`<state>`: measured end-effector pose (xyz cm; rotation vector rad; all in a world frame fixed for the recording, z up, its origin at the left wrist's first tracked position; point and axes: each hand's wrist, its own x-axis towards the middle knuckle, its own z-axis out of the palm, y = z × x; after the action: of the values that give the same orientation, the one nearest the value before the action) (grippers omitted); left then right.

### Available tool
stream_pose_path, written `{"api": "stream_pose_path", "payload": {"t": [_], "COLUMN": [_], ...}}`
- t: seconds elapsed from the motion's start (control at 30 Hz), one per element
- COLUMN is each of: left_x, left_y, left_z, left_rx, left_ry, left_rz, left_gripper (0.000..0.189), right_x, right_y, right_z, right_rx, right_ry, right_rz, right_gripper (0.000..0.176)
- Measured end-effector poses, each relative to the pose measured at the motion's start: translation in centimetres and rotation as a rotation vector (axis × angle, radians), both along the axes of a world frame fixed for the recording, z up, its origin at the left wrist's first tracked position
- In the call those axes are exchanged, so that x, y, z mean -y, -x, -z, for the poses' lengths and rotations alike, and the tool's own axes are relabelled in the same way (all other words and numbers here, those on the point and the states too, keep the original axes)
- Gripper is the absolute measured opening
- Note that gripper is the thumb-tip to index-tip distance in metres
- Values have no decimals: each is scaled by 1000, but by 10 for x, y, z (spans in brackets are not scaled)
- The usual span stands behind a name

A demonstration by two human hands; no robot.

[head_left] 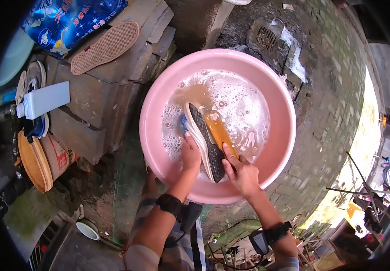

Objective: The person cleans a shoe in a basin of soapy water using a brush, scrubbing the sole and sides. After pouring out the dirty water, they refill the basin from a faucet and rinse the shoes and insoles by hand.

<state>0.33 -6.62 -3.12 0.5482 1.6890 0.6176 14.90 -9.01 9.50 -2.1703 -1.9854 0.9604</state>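
Observation:
A large pink basin (280, 113) holds soapy water with foam and a brownish patch. Over the water, my left hand (190, 151) grips a shoe (203, 144) by its upper side, its dark sole turned toward the right. My right hand (242, 174) is closed round the lower end of a yellow-brown brush (220, 132), which lies along the sole's right edge. The brush's bristles are hidden. Some blue shows on the shoe beside my left fingertips.
Left of the basin, stone slabs (129, 86) carry a checkered insole (105, 47), a blue bag (75, 20) and a light blue bottle (46, 100). A drain grate (266, 38) lies beyond the basin. Brick paving (326, 108) stretches to the right.

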Motion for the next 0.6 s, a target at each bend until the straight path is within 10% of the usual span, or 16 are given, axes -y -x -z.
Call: {"api": "stream_pose_path", "payload": {"t": [0.17, 0.33, 0.6], "left_x": [-6, 3, 7], "left_y": [-2, 16, 3], "left_z": [-24, 0, 6], "left_rx": [-175, -13, -21], "left_ry": [-55, 153, -145], "left_rz": [-26, 2, -57], "left_gripper": [52, 53, 48], "right_x": [-95, -89, 13], "right_y": [17, -13, -2], "right_z": [35, 44, -20], "right_rx": [-76, 71, -395], "right_ry": [52, -7, 18], "right_rz": [66, 46, 180], "right_gripper": [41, 45, 37]}}
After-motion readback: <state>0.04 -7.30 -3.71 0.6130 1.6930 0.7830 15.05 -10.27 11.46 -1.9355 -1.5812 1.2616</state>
